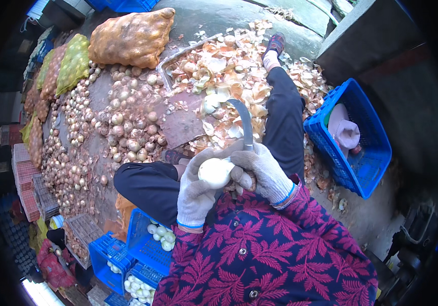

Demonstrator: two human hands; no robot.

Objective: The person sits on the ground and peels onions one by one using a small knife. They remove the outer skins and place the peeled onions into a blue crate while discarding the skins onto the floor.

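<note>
A pale peeled onion (216,173) rests in my gloved left hand (196,195), its fingers curled around the bulb. My right hand (266,172), in the same kind of grey-white knit glove, grips a knife with a curved, sickle-like blade (245,120). The blade points up and away from me, above the onion skins. My right fingertips meet the onion at its neck. Most of the knife's handle is hidden in the right glove. Beyond my hands, a heap of loose onion skins (238,84) spreads over a shallow tray (162,72) and the floor.
Unpeeled onions (133,130) cover the floor at left. A full orange mesh sack (131,38) lies behind them. Peeled onions (161,234) sit in a blue crate (142,225) by my left knee. Another blue crate (375,153) at right holds a pale cloth hat (343,128). A person (54,264) sits lower left.
</note>
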